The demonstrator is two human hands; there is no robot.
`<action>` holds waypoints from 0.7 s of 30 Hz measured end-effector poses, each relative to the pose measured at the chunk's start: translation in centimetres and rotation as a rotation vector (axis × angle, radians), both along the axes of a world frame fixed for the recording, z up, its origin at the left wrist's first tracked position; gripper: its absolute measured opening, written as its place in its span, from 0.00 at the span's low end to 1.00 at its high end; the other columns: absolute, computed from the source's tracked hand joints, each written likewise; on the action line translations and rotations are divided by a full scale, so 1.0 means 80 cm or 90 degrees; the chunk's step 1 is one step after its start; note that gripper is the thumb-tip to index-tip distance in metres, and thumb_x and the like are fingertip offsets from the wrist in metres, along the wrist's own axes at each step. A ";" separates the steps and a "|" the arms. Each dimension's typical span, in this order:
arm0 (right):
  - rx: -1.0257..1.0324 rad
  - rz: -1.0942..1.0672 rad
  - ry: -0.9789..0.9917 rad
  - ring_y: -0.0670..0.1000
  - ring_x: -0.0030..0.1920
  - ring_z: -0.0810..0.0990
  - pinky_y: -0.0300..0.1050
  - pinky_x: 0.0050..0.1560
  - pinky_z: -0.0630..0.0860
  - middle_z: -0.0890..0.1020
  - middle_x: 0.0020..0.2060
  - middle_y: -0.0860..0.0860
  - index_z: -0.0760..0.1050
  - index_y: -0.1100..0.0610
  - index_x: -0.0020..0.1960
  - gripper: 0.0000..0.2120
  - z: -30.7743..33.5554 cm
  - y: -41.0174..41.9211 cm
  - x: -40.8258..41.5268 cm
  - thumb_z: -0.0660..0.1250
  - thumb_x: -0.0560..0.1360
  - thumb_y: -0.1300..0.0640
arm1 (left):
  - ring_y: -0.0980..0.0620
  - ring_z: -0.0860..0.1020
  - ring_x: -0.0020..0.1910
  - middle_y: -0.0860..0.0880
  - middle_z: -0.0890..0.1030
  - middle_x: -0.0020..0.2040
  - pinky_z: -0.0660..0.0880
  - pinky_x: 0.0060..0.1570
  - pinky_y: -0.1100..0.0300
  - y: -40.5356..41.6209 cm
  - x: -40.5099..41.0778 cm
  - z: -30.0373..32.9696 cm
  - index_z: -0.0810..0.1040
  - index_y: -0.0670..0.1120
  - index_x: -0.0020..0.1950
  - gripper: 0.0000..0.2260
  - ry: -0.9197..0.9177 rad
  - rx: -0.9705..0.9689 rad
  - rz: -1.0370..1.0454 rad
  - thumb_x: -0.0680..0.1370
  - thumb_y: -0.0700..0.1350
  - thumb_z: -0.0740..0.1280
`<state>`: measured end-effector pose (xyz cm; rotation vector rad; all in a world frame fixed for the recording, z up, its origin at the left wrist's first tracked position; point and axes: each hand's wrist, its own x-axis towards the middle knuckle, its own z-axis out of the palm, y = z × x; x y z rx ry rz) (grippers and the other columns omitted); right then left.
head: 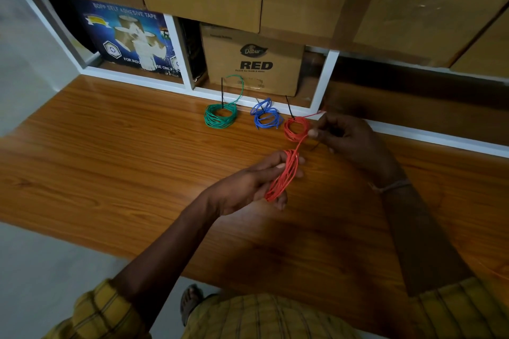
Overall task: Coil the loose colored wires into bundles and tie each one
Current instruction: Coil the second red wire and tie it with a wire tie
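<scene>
1. The left hand [256, 181] grasps a red wire coil [283, 177] above the wooden counter [110, 146].
2. The right hand [347, 137] pinches the coil's loose red strand [303, 142].
3. Tied green [220, 117], blue [265, 115] and red [296, 128] bundles sit at the counter's back edge.

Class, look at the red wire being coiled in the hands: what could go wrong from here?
1. The red coil sits loosely over the left hand; its loops might slip off and spring apart.
2. The strand pinched by the right hand passes the tied red bundle and may snag or drag it.
</scene>
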<state>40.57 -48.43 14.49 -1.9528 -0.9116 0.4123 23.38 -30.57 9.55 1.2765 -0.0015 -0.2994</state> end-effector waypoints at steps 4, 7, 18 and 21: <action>0.030 -0.032 0.099 0.42 0.43 0.79 0.35 0.40 0.76 0.82 0.46 0.55 0.79 0.61 0.54 0.08 -0.058 0.004 -0.002 0.68 0.81 0.56 | 0.46 0.79 0.41 0.31 0.68 0.77 0.77 0.47 0.52 0.000 0.001 0.007 0.64 0.44 0.80 0.20 -0.023 -0.117 -0.055 0.88 0.46 0.53; 0.064 -0.040 0.179 0.46 0.41 0.80 0.42 0.39 0.75 0.82 0.44 0.55 0.81 0.52 0.52 0.08 -0.101 0.006 -0.024 0.64 0.83 0.60 | 0.47 0.80 0.40 0.26 0.63 0.77 0.78 0.45 0.55 -0.001 0.005 0.020 0.61 0.43 0.82 0.21 -0.062 -0.235 -0.055 0.88 0.45 0.51; -0.275 0.209 -0.096 0.42 0.35 0.76 0.50 0.43 0.78 0.77 0.32 0.42 0.79 0.45 0.51 0.11 -0.125 -0.013 -0.100 0.66 0.79 0.39 | 0.48 0.81 0.43 0.37 0.72 0.70 0.78 0.54 0.51 0.026 0.044 0.013 0.64 0.45 0.80 0.19 -0.107 -0.241 0.241 0.89 0.47 0.52; -0.248 0.251 -0.120 0.41 0.32 0.74 0.46 0.41 0.77 0.75 0.29 0.40 0.79 0.45 0.54 0.13 -0.091 -0.019 -0.108 0.70 0.74 0.40 | 0.47 0.82 0.42 0.39 0.78 0.62 0.77 0.56 0.49 0.030 0.051 0.003 0.66 0.46 0.79 0.18 -0.079 -0.149 0.308 0.89 0.47 0.53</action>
